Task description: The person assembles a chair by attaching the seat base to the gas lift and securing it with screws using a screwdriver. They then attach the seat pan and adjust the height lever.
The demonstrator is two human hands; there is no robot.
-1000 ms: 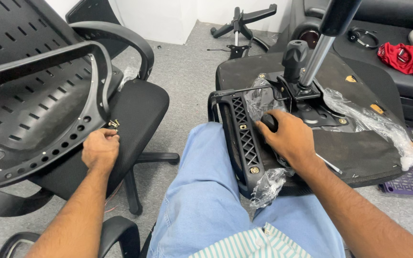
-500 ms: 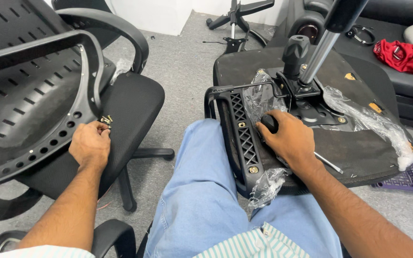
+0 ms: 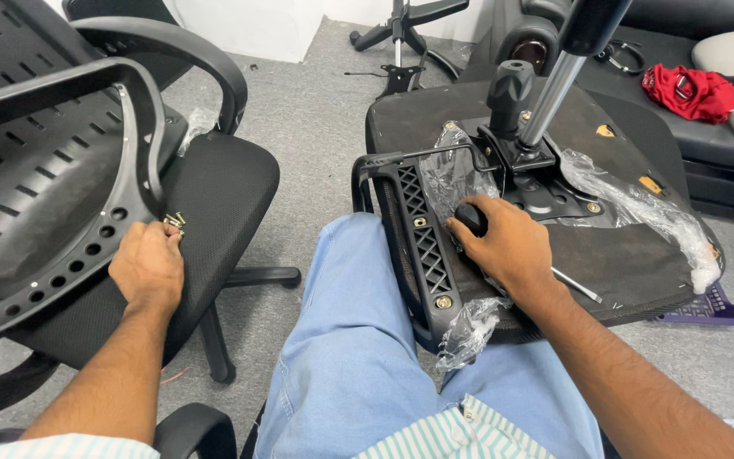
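Observation:
My left hand (image 3: 148, 268) rests on the black seat of an office chair (image 3: 214, 191) and pinches a few small metal screws (image 3: 174, 223) lying beside a black perforated chair back (image 3: 44, 183). My right hand (image 3: 503, 242) grips a black tool handle (image 3: 471, 218) over an upturned chair seat (image 3: 639, 255) that rests against my blue-jeaned leg (image 3: 350, 340). A black latticed armrest bracket (image 3: 418, 242) with brass bolts runs along the seat's near edge. The metal mechanism plate (image 3: 537, 174) and a chrome gas cylinder (image 3: 554, 89) stand just beyond my right hand.
Crumpled clear plastic wrap (image 3: 639, 208) covers part of the upturned seat. A star-shaped chair base (image 3: 401, 25) lies on the grey carpet at the back. A red cloth (image 3: 690, 89) sits on a dark sofa at the right, and a purple tray (image 3: 707, 310) lies on the floor.
My left hand has slid up and left on the chair seat and closed its fingers around the screws. My right hand has stayed on the tool handle.

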